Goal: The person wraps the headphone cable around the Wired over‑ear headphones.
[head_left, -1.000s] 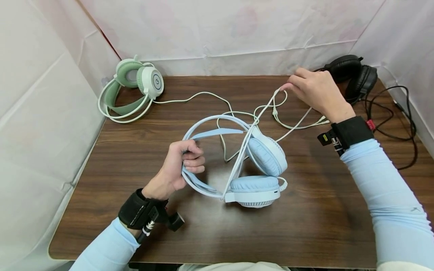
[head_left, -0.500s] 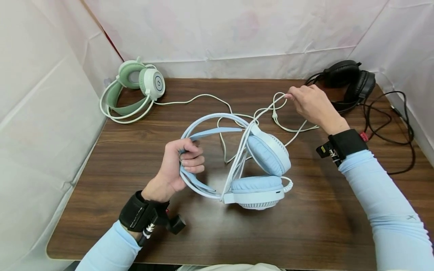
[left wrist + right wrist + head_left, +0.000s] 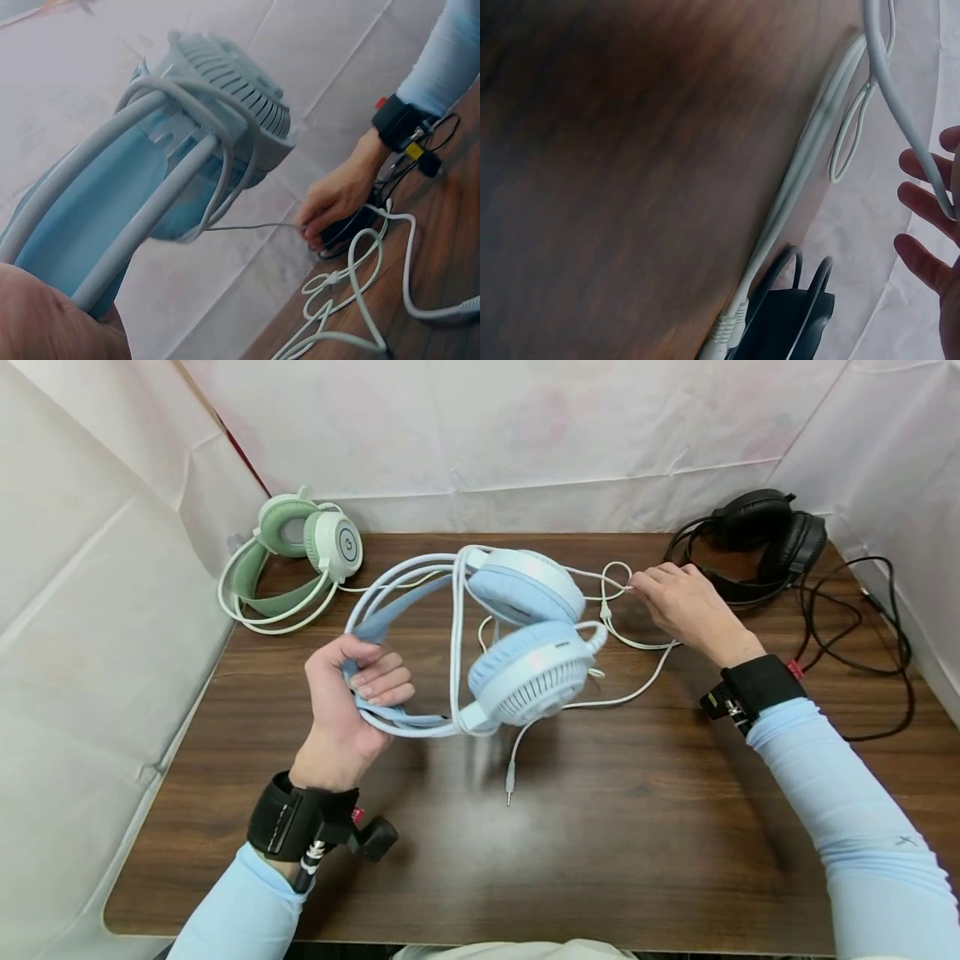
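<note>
In the head view, the left hand (image 3: 348,697) is curling firmly round the headband (image 3: 393,610) of the light-blue over-ear headphones (image 3: 536,677), holding them above the worktop (image 3: 675,827), while the right hand (image 3: 686,610) is pinching their white cord (image 3: 456,643). In the left wrist view, cord turns are looping beside a slotted earcup (image 3: 232,82), so gentle, even tension seems wise (tugging might snag the neighbouring pale-green cable (image 3: 802,157)). In the right wrist view, part-curled, slightly spread fingers (image 3: 922,261) are holding the cord; no container is showing.

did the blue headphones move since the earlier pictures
Yes. In the head view, the blue headphones have shifted up and left in the picture, toward the green headphones, which have stayed put.
</note>
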### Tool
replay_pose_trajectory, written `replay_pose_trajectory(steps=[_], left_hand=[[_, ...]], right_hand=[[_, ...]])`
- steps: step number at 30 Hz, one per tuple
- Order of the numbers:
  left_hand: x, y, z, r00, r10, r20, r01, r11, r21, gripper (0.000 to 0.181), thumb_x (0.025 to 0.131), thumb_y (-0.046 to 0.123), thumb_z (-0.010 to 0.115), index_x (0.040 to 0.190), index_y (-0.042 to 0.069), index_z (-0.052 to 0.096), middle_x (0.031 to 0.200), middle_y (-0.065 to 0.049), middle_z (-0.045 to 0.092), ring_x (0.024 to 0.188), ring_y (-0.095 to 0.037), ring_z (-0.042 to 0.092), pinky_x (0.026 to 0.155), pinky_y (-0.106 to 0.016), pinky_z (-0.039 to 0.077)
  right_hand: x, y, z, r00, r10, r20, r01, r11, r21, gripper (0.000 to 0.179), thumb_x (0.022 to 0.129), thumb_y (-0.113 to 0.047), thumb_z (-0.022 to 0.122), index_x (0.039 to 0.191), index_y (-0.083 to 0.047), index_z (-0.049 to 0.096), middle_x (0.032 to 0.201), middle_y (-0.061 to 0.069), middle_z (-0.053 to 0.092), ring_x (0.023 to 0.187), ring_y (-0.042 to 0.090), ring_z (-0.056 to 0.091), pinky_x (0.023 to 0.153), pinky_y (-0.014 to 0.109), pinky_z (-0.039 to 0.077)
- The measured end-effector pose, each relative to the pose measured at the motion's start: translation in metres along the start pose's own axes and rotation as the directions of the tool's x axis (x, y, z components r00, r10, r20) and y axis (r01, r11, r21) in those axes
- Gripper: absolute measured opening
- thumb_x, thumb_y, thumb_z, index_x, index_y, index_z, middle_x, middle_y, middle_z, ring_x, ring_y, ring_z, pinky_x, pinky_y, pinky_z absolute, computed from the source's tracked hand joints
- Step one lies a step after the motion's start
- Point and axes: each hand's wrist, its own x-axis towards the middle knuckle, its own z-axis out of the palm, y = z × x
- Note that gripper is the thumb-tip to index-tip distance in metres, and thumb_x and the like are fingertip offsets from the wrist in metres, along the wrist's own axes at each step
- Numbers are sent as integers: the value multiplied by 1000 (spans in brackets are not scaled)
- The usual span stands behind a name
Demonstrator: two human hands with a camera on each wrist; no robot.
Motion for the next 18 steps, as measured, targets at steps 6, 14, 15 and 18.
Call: replay_pose_trajectory(steps=[6, 14, 15, 18], left_hand=[[3, 8, -7, 992, 36, -124, -47, 995, -87, 23, 75, 3, 46, 61, 13, 31, 51, 5, 22, 38, -9, 25, 39, -19, 27], [8, 17, -12, 965, 83, -247, -134, 971, -196, 28, 74, 5, 52, 59, 13, 30, 48, 4, 25, 37, -11, 26, 36, -23, 27], [9, 17, -13, 962, 87, -260, -143, 968, -204, 28, 74, 5, 52, 59, 13, 30, 48, 3, 25, 37, -11, 26, 36, -24, 27], [9, 20, -14, 954, 101, -283, -168, 961, -222, 30, 73, 5, 52, 58, 13, 27, 47, 2, 25, 36, -12, 26, 35, -26, 28]], right_hand=[[-4, 1, 1, 1000, -19, 0, 19, 999, 51, 18, 91, -7, 62, 108, -5, 57, 92, 11, 61, 86, 33, 56, 71, 46, 44], [-7, -17, -2, 995, -93, -47, 97, 992, 81, 34, 86, -1, 65, 118, -4, 57, 88, 10, 58, 84, 29, 56, 70, 44, 48], [-7, -21, -4, 994, -96, -46, 100, 990, 104, 34, 86, 0, 65, 119, -5, 57, 89, 9, 59, 83, 28, 57, 68, 42, 49], [-5, -36, -7, 996, -86, -36, 93, 966, 242, 33, 86, 2, 64, 118, -6, 60, 92, 7, 65, 83, 21, 62, 65, 36, 49]])
